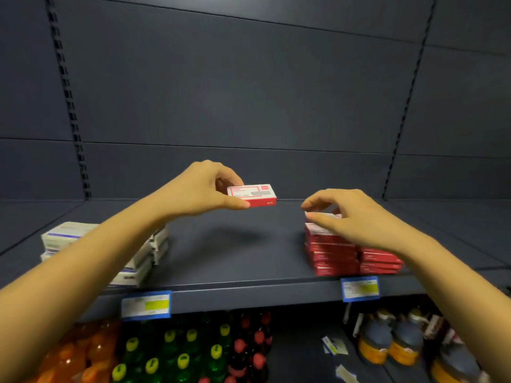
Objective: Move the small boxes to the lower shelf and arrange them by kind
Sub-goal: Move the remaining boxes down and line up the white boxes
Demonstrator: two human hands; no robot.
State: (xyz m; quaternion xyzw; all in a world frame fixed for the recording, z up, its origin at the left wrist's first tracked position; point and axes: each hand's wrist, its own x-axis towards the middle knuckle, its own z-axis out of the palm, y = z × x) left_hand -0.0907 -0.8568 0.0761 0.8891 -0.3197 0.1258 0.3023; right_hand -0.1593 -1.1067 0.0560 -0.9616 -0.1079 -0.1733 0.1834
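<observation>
red box (252,195) pinched in left hand (199,189) (above shelf (235,261)); right hand (351,217) grips top box (322,216) of red stack (331,255).

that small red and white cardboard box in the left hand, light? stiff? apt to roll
The small red and white cardboard box is probably light: the left hand pinches it level by one end. Likely stiff, as its edges look straight. Flat faces suggest sliding, not rolling.

On our shelf (235,244) we've got the left stack (66,233) and right stack (331,255) well apart, bottles (182,352) on the level below.
</observation>
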